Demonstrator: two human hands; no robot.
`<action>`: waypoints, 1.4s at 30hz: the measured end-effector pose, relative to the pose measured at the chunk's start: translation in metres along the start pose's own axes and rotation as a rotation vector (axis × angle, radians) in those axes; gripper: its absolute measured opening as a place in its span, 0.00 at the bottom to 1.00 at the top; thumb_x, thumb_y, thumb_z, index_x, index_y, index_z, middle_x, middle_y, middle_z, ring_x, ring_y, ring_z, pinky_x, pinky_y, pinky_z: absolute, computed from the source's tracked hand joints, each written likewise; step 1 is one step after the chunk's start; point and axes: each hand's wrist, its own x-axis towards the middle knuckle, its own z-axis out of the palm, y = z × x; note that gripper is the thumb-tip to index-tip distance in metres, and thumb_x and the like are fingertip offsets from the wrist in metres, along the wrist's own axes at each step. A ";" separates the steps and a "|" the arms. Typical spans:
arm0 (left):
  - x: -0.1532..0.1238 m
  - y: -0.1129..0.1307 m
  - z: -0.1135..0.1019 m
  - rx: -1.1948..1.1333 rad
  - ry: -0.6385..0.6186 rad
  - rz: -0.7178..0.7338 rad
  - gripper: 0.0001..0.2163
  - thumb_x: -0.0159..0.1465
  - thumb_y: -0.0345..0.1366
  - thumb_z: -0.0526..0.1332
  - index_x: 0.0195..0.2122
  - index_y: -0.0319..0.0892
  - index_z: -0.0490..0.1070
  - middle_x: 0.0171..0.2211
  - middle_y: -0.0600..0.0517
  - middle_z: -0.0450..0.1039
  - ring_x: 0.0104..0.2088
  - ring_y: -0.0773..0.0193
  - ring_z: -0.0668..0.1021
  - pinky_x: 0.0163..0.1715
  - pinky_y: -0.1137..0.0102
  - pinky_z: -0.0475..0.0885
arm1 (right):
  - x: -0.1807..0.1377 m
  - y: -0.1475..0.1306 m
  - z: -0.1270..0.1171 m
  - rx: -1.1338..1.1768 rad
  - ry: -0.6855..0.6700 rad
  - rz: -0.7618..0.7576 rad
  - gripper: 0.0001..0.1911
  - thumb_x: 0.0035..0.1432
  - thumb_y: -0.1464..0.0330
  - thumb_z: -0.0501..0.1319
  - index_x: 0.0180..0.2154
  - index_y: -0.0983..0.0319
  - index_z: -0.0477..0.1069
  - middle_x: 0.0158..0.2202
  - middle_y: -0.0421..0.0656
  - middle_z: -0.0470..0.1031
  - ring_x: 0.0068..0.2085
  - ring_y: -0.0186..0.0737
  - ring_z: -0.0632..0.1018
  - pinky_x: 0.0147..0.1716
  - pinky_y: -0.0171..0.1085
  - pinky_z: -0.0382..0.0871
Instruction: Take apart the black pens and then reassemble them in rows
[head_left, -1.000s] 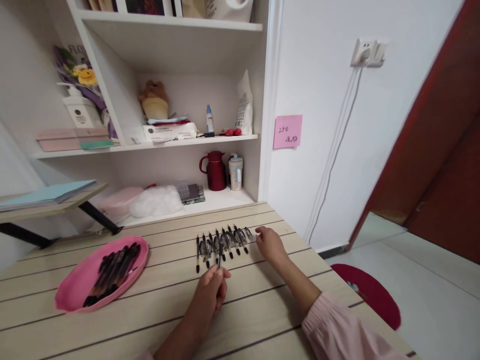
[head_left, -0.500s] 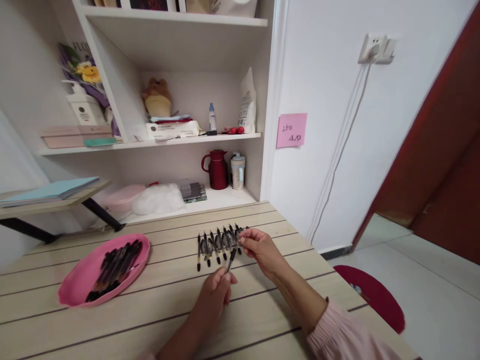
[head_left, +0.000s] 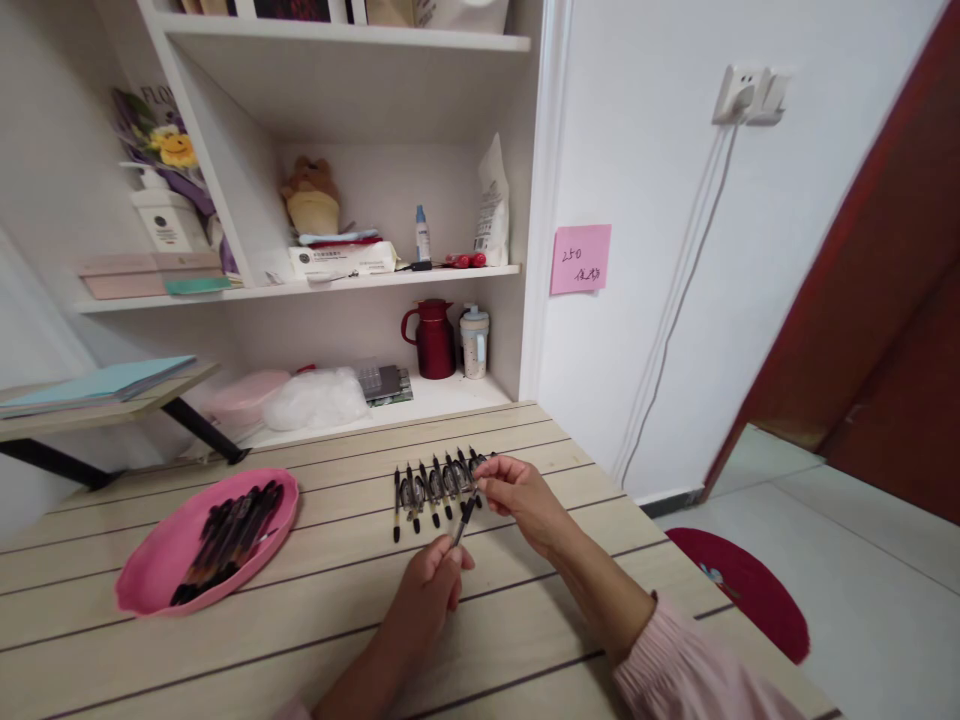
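My left hand (head_left: 431, 590) is closed around the lower part of a pen (head_left: 465, 515), which has a clear barrel and a black grip and points up to the right. At the pen's upper tip, my right hand (head_left: 521, 500) pinches with thumb and forefinger; whatever small thing lies between them is too small to make out. Just behind both hands, a row of black pens (head_left: 422, 490) lies side by side on the wooden table (head_left: 300, 640), with dark, glossy round pieces between them. The right end of that row is partly hidden by my right hand.
To the left, a pink tray (head_left: 150, 560) holds several dark pens (head_left: 236, 540). A small raised stand (head_left: 150, 395) with blue folders is behind it. White shelves at the back hold a red jug (head_left: 435, 340) and a cup (head_left: 474, 342). A red stool (head_left: 742, 590) stands right.
The tip of the held pen and the fingers of my right hand have come together. My left hand keeps its hold, and the row and tray look unchanged.
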 end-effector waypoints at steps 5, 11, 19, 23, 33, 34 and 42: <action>0.001 -0.001 0.000 0.004 0.006 0.026 0.12 0.57 0.44 0.50 0.27 0.41 0.63 0.12 0.61 0.54 0.16 0.70 0.57 0.19 0.73 0.51 | -0.003 0.001 0.001 -0.005 -0.060 0.071 0.13 0.38 0.66 0.66 0.30 0.62 0.72 0.18 0.33 0.65 0.17 0.25 0.62 0.16 0.29 0.49; -0.001 0.000 0.001 0.049 0.023 0.052 0.12 0.58 0.43 0.49 0.27 0.41 0.63 0.13 0.61 0.54 0.17 0.70 0.57 0.20 0.73 0.52 | -0.001 0.009 -0.001 0.027 -0.122 0.147 0.14 0.37 0.63 0.68 0.26 0.64 0.71 0.17 0.34 0.65 0.18 0.25 0.62 0.16 0.29 0.48; -0.002 0.002 0.003 0.054 0.065 0.035 0.11 0.58 0.43 0.50 0.27 0.42 0.62 0.13 0.61 0.53 0.17 0.70 0.56 0.20 0.74 0.52 | -0.003 0.012 0.002 0.021 -0.106 0.121 0.17 0.42 0.57 0.65 0.29 0.63 0.70 0.21 0.37 0.69 0.20 0.27 0.66 0.17 0.29 0.50; -0.001 -0.001 0.002 0.040 0.062 0.048 0.11 0.58 0.43 0.50 0.27 0.42 0.62 0.12 0.61 0.53 0.16 0.69 0.57 0.19 0.74 0.52 | -0.002 0.015 0.002 0.034 -0.072 0.100 0.16 0.38 0.60 0.68 0.25 0.64 0.69 0.16 0.35 0.65 0.18 0.26 0.62 0.17 0.29 0.48; -0.004 0.007 0.004 0.037 0.077 0.047 0.10 0.57 0.42 0.51 0.25 0.42 0.62 0.12 0.61 0.53 0.16 0.69 0.56 0.19 0.74 0.51 | 0.002 0.020 0.000 0.045 -0.082 0.111 0.16 0.37 0.60 0.69 0.25 0.64 0.68 0.17 0.35 0.66 0.17 0.26 0.62 0.16 0.29 0.48; -0.004 0.007 0.004 0.043 0.073 0.045 0.10 0.57 0.42 0.50 0.25 0.42 0.62 0.12 0.61 0.53 0.16 0.69 0.56 0.19 0.74 0.51 | 0.002 0.020 -0.001 0.048 -0.094 0.120 0.16 0.38 0.59 0.68 0.26 0.63 0.69 0.18 0.36 0.67 0.18 0.26 0.63 0.16 0.28 0.48; -0.003 0.005 0.004 0.043 0.080 0.040 0.09 0.57 0.41 0.50 0.25 0.42 0.62 0.12 0.61 0.53 0.16 0.69 0.57 0.19 0.74 0.51 | 0.003 0.020 -0.002 0.016 -0.096 0.100 0.15 0.38 0.60 0.68 0.25 0.63 0.69 0.18 0.35 0.66 0.17 0.25 0.62 0.16 0.28 0.47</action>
